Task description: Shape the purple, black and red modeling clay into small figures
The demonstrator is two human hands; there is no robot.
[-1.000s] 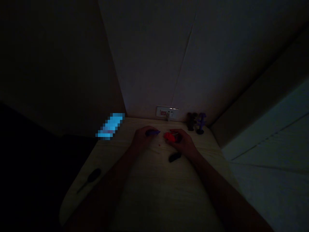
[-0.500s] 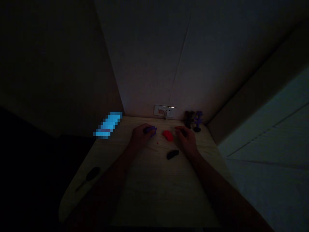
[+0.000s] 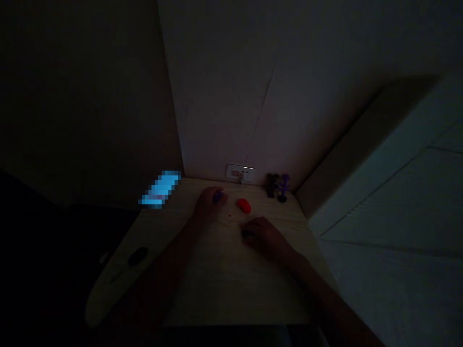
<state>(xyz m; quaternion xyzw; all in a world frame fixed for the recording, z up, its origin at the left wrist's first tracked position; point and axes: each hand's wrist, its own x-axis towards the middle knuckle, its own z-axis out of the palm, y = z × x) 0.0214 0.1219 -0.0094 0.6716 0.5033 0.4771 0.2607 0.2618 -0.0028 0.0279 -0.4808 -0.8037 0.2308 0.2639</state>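
The scene is very dark. My left hand (image 3: 210,201) is closed around a small purple piece (image 3: 217,196), whose kind I cannot make out. To its right, a soft-looking bright red lump (image 3: 244,206) lies on the wooden tabletop (image 3: 213,279), with a tiny red crumb (image 3: 229,215) nearby. Nearer to me, my right hand (image 3: 264,236) has its fingers curled over a black oblong piece (image 3: 248,233), mostly hidden under them. Neither hand touches the red lump.
A dark figure (image 3: 272,185) and a purple figure on a black base (image 3: 284,188) stand at the back right. A wall socket (image 3: 240,173) sits behind the table. At the left are a blurred-out glowing blue rectangle (image 3: 161,189) and a dark oval item with a thin handle (image 3: 138,256).
My right hand has left its place right of the red lump and come down to the black piece, fingers closing over it. My left hand keeps the purple piece. The view has shifted slightly.
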